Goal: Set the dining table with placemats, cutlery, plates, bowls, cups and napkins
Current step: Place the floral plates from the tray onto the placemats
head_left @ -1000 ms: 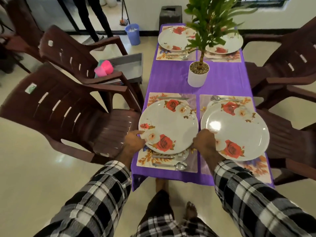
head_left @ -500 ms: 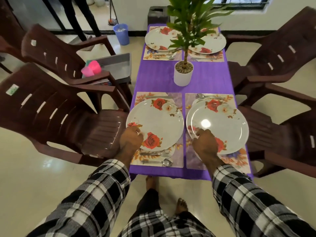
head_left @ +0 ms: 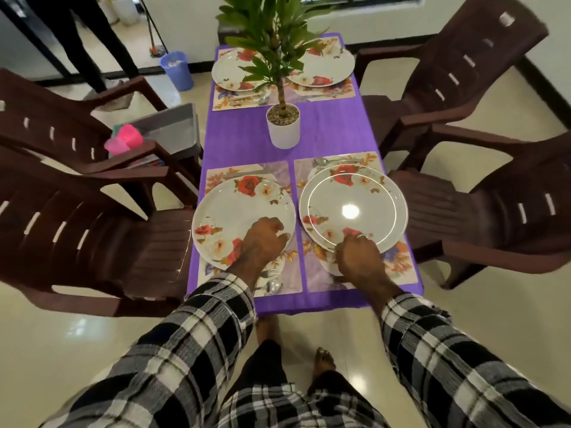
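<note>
Two floral plates lie on floral placemats at the near end of the purple-clothed table [head_left: 244, 140]. My left hand [head_left: 265, 239] lies over the near right rim of the left plate [head_left: 234, 211], fingers curled on it. With my right hand [head_left: 360, 257] I grip the near rim of the right plate [head_left: 352, 193]; the rim of another plate shows beneath it. The left placemat [head_left: 293, 273] carries a spoon [head_left: 273, 286] and a fork by its near edge. Another spoon [head_left: 323, 162] lies at the far edge of the right placemat [head_left: 401, 267].
A potted plant [head_left: 283, 131] stands mid-table. Two more plates [head_left: 230, 72] [head_left: 330, 69] sit on mats at the far end. Brown plastic chairs [head_left: 92, 236] [head_left: 482, 217] flank both sides. A grey tub [head_left: 173, 131] and pink cups [head_left: 126, 139] rest on a left chair. A person's legs [head_left: 92, 41] stand behind.
My left hand slid from the left plate's near left rim across to its near right rim. My right hand moved from between the plates to the right plate's near rim.
</note>
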`<control>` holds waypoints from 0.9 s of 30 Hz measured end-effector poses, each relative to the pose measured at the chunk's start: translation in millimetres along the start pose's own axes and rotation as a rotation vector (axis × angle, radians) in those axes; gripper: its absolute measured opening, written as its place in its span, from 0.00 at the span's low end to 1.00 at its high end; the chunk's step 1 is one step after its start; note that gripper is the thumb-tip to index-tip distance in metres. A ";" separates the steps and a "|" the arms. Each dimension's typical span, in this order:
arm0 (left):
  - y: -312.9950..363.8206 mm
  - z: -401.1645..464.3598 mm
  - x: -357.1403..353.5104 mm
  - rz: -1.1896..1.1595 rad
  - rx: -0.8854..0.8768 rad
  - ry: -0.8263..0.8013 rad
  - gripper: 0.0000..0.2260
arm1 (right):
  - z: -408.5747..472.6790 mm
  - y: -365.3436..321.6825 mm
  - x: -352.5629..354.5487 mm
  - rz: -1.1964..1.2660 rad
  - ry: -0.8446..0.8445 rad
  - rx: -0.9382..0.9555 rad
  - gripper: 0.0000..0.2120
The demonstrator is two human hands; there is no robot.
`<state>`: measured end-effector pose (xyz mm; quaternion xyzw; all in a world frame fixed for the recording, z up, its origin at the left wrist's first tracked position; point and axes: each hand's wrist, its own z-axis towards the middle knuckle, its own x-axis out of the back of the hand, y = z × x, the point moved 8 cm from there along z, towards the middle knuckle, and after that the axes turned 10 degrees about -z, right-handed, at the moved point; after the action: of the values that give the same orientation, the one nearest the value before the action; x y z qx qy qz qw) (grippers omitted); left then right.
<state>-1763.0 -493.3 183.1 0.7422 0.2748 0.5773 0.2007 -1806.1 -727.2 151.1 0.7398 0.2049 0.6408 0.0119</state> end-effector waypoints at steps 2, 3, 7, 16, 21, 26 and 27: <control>-4.3 -8.6 9.4 0.004 0.010 0.004 0.16 | 0.0 1.9 15.6 0.065 -0.001 -0.042 0.17; -8.2 -14.5 18.0 -0.007 0.021 0.014 0.16 | -1.0 0.5 28.9 0.100 0.007 -0.064 0.16; -43.5 -53.7 69.9 -0.056 0.058 0.064 0.15 | 1.4 -30.9 104.5 0.202 0.135 -0.083 0.09; -230.1 -157.0 179.9 -0.010 0.092 0.287 0.29 | 8.2 -253.1 215.7 0.047 0.276 0.180 0.13; -347.9 -242.2 248.5 -0.054 0.147 0.416 0.30 | -5.6 -417.3 244.7 -0.013 0.308 0.317 0.15; -463.6 -330.5 314.8 0.019 0.305 0.393 0.31 | -31.5 -565.3 275.8 0.026 0.276 0.389 0.14; -483.8 -345.8 328.6 0.035 0.329 0.390 0.32 | -34.6 -592.5 282.4 0.039 0.259 0.392 0.13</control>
<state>-2122.8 81.9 218.1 0.6440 0.3859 0.6604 0.0105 -1982.9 -103.2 257.6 0.6434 0.3109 0.6783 -0.1711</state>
